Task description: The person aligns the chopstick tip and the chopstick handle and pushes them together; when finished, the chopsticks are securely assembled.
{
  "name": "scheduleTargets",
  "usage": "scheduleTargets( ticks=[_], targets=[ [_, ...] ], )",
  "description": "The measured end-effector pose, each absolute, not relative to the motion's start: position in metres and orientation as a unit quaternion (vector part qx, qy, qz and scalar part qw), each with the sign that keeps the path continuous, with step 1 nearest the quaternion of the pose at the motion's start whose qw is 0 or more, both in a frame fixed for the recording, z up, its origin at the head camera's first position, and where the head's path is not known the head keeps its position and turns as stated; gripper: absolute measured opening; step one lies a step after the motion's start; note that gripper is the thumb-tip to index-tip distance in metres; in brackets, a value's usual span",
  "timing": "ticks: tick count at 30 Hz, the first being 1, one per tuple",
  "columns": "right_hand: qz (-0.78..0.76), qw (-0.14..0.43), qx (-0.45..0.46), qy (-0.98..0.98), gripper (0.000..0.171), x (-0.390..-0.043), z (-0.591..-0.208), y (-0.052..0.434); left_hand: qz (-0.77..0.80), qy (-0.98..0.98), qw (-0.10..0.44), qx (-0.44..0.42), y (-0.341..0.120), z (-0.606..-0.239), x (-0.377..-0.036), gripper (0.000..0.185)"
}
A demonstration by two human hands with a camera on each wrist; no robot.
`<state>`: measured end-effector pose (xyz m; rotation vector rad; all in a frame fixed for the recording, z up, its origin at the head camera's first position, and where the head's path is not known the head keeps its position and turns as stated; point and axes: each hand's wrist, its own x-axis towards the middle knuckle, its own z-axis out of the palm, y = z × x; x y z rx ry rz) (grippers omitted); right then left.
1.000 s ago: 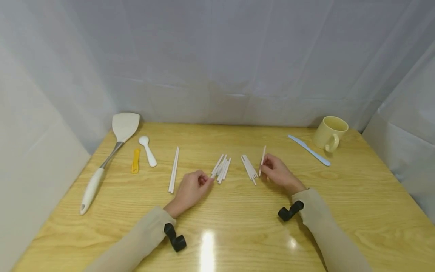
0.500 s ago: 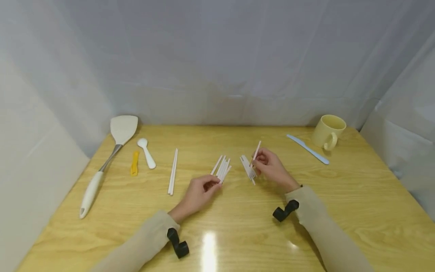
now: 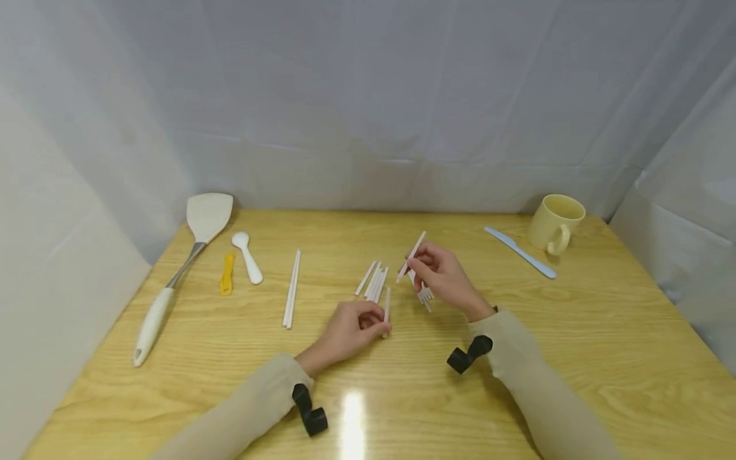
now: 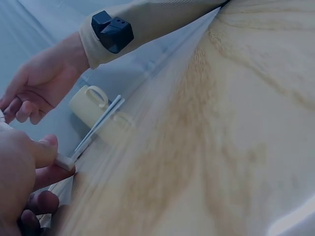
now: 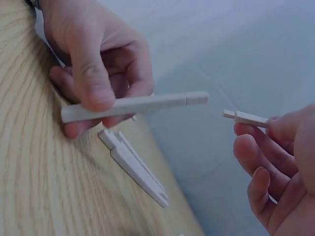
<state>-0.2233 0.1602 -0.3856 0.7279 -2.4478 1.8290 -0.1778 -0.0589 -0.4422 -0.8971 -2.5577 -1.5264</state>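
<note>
My left hand (image 3: 351, 329) pinches a short white chopstick section (image 5: 147, 104) between thumb and fingers. A seam line runs around it near one end. In the head view it points away from me, close over the table. My right hand (image 3: 445, 275) pinches another chopstick section (image 3: 415, 250), raised and slanting. Its end, in the right wrist view, narrows to a small peg facing the left hand's piece. Several more sections (image 3: 376, 282) lie just beyond the left hand. A second group of sections (image 3: 425, 299) lies under the right hand, partly hidden by it.
Left on the table (image 3: 230, 383) are a pair of long chopsticks (image 3: 292, 291), a white spoon (image 3: 248, 259), a yellow-orange clip-like piece (image 3: 227, 275) and a large spatula (image 3: 209, 217). A blue knife (image 3: 520, 252) and a yellow mug (image 3: 552, 223) stand off to the right.
The left hand has moved right and toward me, drawing one section off the left group. The right hand has carried its section left and up, over the right group.
</note>
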Motion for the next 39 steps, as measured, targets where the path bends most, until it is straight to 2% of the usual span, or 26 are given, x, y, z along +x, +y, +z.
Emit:
scheduleTargets(
  ticks=[9,17,39],
  targets=[
    [0.556,-0.014,0.261,-0.789,0.017,-0.2218,-0.3820,0.1558,-0.481,-0.823,0.026,-0.300,-0.0555,-0.4445,-0.1803,0.005],
    [0.570,0.003,0.245,-0.785,0.014,-0.2207,-0.3825,0.1564,-0.480,-0.824,0.026,-0.299,-0.0534,-0.4437,-0.1813,0.008],
    [0.557,-0.017,0.267,-0.787,0.012,-0.2207,-0.3892,0.1561,-0.454,-0.838,0.043,-0.299,-0.0567,-0.4462,-0.1779,0.007]
  ],
)
